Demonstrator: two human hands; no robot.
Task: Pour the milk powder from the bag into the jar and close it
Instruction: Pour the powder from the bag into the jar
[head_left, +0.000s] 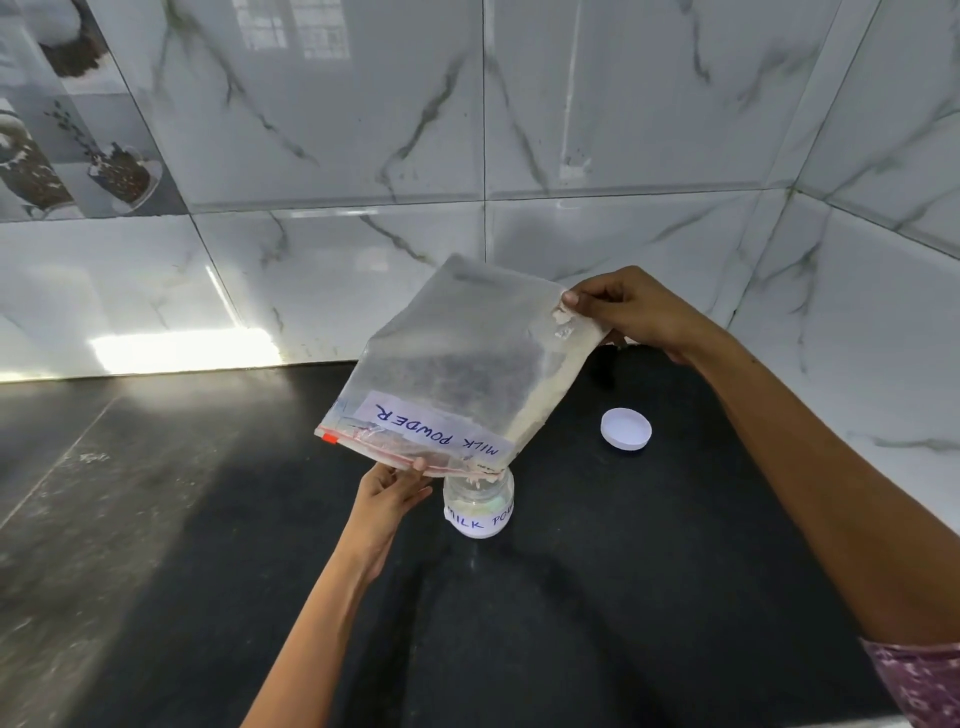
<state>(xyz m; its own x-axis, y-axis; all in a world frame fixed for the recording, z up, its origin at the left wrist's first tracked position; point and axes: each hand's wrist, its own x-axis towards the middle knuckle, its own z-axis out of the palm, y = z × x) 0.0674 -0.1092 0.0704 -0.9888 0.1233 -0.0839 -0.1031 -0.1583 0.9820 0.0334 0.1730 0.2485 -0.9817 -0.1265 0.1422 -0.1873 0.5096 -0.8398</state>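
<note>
Clearly "MILK POWDER" on bag (452, 364) and, partly, jar (479, 506)

Open countertop (182, 519) left of jar (479, 506)

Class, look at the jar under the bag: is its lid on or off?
Off. The white lid lies on the black counter, apart from the jar, whose open mouth sits under the bag.

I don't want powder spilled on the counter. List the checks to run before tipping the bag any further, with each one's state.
1. Bag mouth over the jar opening: ok.
2. Left hand grip on the zip edge: ok.
3. Right hand pinching the raised bottom corner: ok.
4. Jar upright on the counter: ok.
5. Lid off, set aside within reach: ok.
6. Room left in the jar: cannot tell.
</note>
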